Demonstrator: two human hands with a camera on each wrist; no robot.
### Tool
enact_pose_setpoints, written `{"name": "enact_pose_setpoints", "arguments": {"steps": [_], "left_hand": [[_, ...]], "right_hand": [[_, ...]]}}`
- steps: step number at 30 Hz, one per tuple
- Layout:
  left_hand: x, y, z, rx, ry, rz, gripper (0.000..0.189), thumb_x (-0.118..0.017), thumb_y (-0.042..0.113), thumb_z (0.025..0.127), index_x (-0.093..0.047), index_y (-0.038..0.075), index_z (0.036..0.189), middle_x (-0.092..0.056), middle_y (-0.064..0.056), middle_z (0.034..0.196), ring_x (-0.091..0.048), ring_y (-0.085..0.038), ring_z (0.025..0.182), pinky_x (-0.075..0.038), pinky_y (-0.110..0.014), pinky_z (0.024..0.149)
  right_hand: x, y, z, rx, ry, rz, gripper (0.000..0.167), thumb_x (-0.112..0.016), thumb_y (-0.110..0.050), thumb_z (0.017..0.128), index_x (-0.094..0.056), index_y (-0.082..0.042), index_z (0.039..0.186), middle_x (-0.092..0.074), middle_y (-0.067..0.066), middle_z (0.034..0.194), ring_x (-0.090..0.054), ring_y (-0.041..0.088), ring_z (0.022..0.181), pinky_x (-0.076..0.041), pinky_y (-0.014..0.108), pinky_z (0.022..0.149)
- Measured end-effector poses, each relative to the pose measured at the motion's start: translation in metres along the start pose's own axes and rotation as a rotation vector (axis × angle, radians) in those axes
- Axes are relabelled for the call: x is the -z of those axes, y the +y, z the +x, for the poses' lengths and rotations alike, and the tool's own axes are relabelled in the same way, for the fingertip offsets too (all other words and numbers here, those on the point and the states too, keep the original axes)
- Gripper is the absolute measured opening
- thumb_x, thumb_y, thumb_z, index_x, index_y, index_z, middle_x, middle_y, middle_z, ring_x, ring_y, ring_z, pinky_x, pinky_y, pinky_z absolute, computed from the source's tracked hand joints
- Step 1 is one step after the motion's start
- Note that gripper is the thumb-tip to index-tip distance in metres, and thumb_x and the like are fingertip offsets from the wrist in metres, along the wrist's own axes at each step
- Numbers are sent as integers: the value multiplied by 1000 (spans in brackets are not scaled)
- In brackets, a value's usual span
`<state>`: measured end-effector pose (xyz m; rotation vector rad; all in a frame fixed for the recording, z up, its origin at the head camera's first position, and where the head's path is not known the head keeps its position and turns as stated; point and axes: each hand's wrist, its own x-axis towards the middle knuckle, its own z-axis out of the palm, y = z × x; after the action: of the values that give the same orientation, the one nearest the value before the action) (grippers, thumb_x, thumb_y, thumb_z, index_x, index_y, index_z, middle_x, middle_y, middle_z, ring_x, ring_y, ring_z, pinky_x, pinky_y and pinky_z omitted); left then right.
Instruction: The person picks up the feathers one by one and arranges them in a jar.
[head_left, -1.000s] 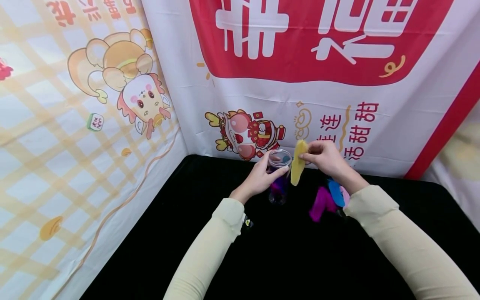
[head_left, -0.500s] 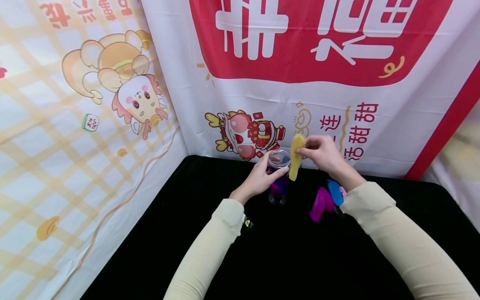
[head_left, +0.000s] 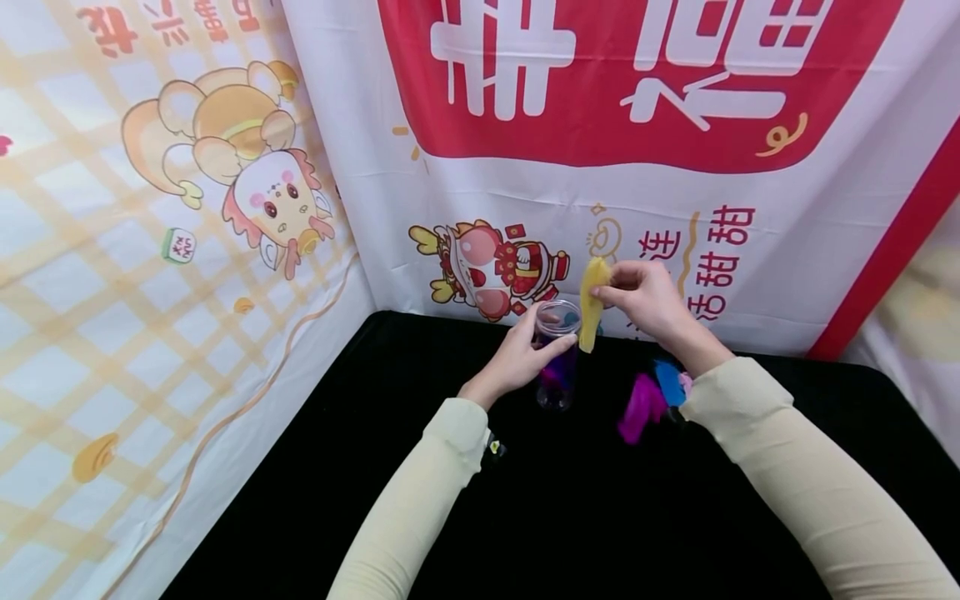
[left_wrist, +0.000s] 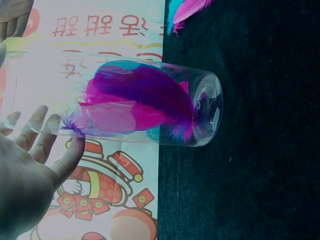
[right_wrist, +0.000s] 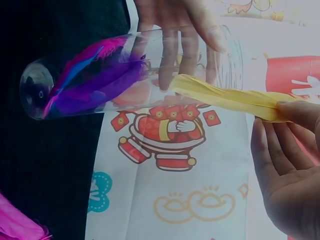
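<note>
My left hand (head_left: 520,353) grips a clear plastic jar (head_left: 555,398) near its open mouth, thumb and fingers around the wall. Purple, magenta and blue feathers (left_wrist: 132,97) lie inside the jar, as the left wrist view shows. Between the thumb and fingers of my right hand (head_left: 651,303) a yellow feather (head_left: 589,312) is pinched, its length roughly upright. It hangs beside the jar's rim on the right, its lower end near my left thumb. In the right wrist view the yellow feather (right_wrist: 235,98) overlaps the jar's mouth end; whether they touch I cannot tell.
Loose magenta feathers (head_left: 641,408) and a blue feather (head_left: 670,382) lie on the black tablecloth (head_left: 600,517), below my right wrist. A bit of pink shows beside them, partly hidden by the sleeve. A printed cloth backdrop (head_left: 480,192) stands right behind the jar.
My right hand has lifted the yellow feather a little and brought it slightly left, closer to the jar's mouth. The left hand and jar have stayed in place.
</note>
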<state>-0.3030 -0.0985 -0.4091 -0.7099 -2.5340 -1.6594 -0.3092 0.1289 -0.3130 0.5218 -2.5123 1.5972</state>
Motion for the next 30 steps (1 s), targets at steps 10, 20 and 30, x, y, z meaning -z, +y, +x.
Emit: {"name": "enact_pose_setpoints", "arguments": {"steps": [10,20,30], "left_hand": [[0,-2,0,3,0,-5,68,-67,50,98,-39,20,152,-58,5,132,-54,-9,127,-43,-38,110],[1,2,-1,18,-9,-9,70,-67,51,97,-38,19,153,-57,-1,137,-53,-11,129,-42,-40,112],[0,2,-2,10,-8,-21,66,-66,46,99,-39,16,152,-58,1,133,-54,-13,127,-44,-41,111]], "right_hand": [[1,-10,3,35,2,-7,19,-74,-14,96,-74,2,107,-76,14,102,-72,17,85,-58,24,75],[9,-25,4,64,29,-59,20,-75,-15,95,-74,1,107,-76,15,104,-72,15,87,-56,19,76],[11,-37,2,115,60,-66,20,-76,-18,95,-75,-2,107,-76,15,105,-73,14,89,-57,19,77]]}}
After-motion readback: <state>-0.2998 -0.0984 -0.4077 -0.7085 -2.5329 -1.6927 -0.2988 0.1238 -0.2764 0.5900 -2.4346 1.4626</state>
